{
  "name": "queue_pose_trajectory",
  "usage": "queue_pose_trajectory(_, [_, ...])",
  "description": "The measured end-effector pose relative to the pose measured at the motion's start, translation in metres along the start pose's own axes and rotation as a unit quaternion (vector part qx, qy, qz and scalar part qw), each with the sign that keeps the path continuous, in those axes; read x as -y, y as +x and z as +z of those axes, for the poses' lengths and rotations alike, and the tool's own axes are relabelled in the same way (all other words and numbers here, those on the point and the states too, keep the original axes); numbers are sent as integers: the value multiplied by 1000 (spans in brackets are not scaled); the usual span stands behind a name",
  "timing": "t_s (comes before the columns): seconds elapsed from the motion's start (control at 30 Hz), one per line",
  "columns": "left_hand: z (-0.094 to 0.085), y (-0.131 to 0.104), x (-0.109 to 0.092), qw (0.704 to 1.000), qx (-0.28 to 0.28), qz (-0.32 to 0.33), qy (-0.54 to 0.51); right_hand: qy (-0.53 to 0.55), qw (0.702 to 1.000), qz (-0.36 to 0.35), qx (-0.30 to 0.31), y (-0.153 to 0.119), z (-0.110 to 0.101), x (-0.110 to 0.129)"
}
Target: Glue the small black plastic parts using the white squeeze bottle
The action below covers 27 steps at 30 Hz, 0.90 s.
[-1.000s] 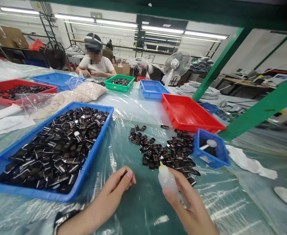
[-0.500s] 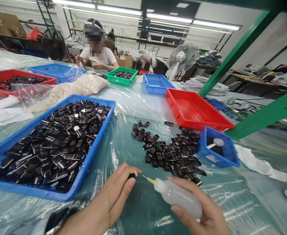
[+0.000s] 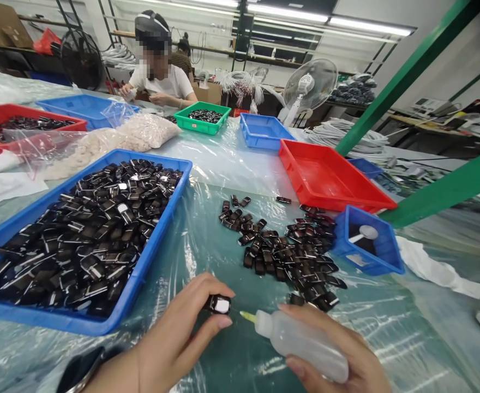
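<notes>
Between thumb and fingers, my left hand (image 3: 195,322) grips a small black part (image 3: 219,304) whose face shows a white rectangle. My right hand (image 3: 338,349) is wrapped round a translucent squeeze bottle (image 3: 305,341) with a yellow needle tip (image 3: 248,316), which points left at the part from a short distance. Beyond my hands, a loose pile of black parts (image 3: 281,251) lies on the green plastic-covered table (image 3: 207,240). To the left, a long blue tray (image 3: 158,240) is heaped with similar black parts.
A red tray (image 3: 330,174) and a small blue bin (image 3: 369,262) with a white scoop (image 3: 365,233) stand at the right. A green tray (image 3: 201,125) and a bag of pale pieces (image 3: 142,134) lie further back. A person (image 3: 164,82) sits across the table.
The part in my left hand has turned, so its white rectangle now shows. The bottle in my right hand has shifted slightly right and down. The view has tilted down slightly.
</notes>
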<state>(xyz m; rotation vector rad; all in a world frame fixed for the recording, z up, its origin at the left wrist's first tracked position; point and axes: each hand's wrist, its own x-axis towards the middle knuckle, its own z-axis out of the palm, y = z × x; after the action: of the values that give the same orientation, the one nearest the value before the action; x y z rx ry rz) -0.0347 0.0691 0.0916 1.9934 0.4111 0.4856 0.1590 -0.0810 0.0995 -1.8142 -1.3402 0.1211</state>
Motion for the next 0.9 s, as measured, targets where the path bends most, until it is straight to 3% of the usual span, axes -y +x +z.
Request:
queue_pose_trajectory(0.27, [-1,0,-2,999,32,38,12,-20,996,-63,65,2,-7,-8])
queue_pose_trajectory(0.47, [-2,1,-6,999,23,41,8,6,999,-14,48,7,-7,1])
queue_pose_trajectory(0.9, [-1,0,-7,999,26,44,15,10,995,-50,91,11,-11,-1])
